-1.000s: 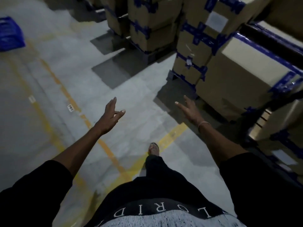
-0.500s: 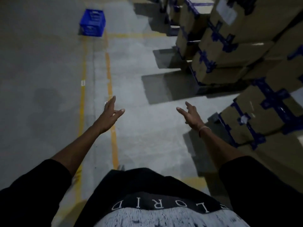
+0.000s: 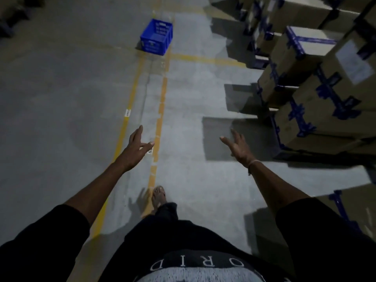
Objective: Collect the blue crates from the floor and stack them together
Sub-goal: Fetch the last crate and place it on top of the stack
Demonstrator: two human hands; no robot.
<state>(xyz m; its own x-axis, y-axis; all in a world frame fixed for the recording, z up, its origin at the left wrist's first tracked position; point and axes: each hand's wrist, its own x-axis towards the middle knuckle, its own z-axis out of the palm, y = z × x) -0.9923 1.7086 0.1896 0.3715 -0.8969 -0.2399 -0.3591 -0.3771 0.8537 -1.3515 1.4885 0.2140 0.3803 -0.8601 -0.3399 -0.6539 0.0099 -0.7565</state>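
One blue plastic crate stands upright on the concrete floor far ahead, at the top of two yellow floor lines. My left hand is stretched forward with straight fingers and holds nothing. My right hand is also held out in front, fingers spread and empty. Both hands hang in the air well short of the crate. My foot is on the floor between the arms.
Stacks of cardboard boxes with blue tape stand on pallets along the right side and cast dark shadows on the floor. Two yellow lines run ahead toward the crate. Grey concrete stretches to the left, with dark shapes at the far left corner.
The view has swung left, so the crate has moved from the left edge to ahead of me and looks nearer. The boxes have slid to the right. Both hands stay outstretched and empty.
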